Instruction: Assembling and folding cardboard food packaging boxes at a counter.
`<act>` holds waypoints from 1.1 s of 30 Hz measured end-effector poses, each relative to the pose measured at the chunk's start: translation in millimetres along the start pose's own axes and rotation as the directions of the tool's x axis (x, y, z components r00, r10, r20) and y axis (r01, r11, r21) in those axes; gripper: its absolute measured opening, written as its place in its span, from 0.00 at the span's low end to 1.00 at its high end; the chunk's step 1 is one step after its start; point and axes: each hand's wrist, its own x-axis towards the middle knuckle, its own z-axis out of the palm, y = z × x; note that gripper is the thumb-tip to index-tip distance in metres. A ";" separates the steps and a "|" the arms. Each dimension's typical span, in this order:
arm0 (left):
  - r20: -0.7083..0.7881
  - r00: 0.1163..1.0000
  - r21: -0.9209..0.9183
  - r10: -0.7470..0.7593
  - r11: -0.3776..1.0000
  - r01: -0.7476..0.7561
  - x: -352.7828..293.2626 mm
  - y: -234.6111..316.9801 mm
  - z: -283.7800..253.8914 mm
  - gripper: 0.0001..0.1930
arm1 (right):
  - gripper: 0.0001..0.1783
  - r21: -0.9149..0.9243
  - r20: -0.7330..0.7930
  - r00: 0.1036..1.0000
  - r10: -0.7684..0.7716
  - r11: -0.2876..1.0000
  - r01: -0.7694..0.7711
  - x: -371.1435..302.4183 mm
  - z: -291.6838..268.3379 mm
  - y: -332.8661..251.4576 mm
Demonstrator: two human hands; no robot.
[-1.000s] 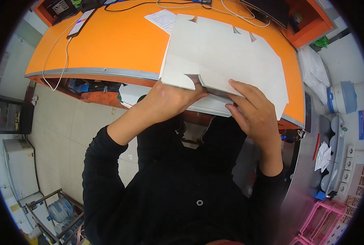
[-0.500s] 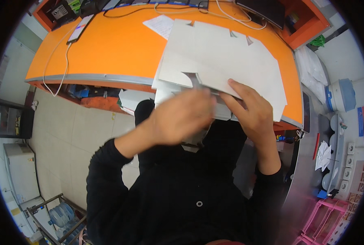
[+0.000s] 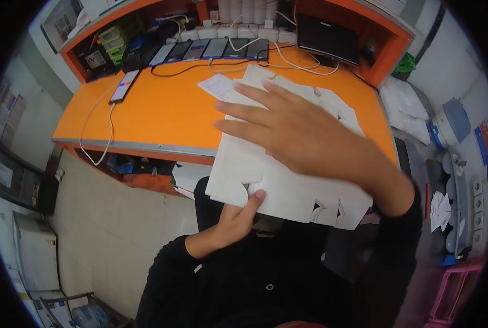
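Cardboard sheets (image 3: 287,180) fill the middle of our view: flat, white, die-cut pieces with notched tabs and small slits along the near edge, stacked loosely so their outlines do not quite match. The stack lies half on the orange desk (image 3: 162,117) and half out past its front edge, over our lap.

Our left hand (image 3: 238,218) comes up from below and grips the near edge of the stack, thumb pressed on top of the white surface and the other fingers hidden underneath. Our right hand (image 3: 304,134) lies spread flat over the top sheet, fingers straight and apart, pointing left, palm down on the cardboard and gripping nothing; it looks slightly blurred.

Just beyond the stack a small white paper slip (image 3: 216,86) rests on the desk. A phone (image 3: 124,86) lies at the far left of the desk with a white cable running from it. A row of more phones (image 3: 211,49) stands at the back of the desk, and a dark tablet (image 3: 328,38) is propped to their right.
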 end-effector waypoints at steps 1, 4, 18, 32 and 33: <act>0.062 0.988 0.161 0.139 0.976 -0.147 0.0 7.7 3.0 0.15 | 0.25 -0.034 0.035 0.992 -0.122 0.992 0.123 10.9 -2.5 12.3; 0.232 0.914 0.379 0.332 0.835 -0.399 0.7 19.2 -1.5 0.14 | 0.29 0.007 0.497 0.866 -0.052 0.998 0.056 65.9 -41.6 13.0; -0.140 0.838 0.082 0.528 0.849 -0.522 69.3 99.6 -89.4 0.35 | 0.31 0.822 -0.297 0.542 0.786 0.499 -0.273 -90.3 -115.5 150.4; -0.183 0.774 0.493 0.606 0.738 -0.461 130.4 67.9 -49.0 0.24 | 0.31 0.829 -0.441 0.317 0.840 0.516 -0.214 -154.2 36.7 66.0; -0.183 0.776 0.494 0.604 0.738 -0.459 126.1 73.6 -49.4 0.24 | 0.31 0.831 -0.438 0.316 0.841 0.513 -0.215 -154.2 24.9 63.0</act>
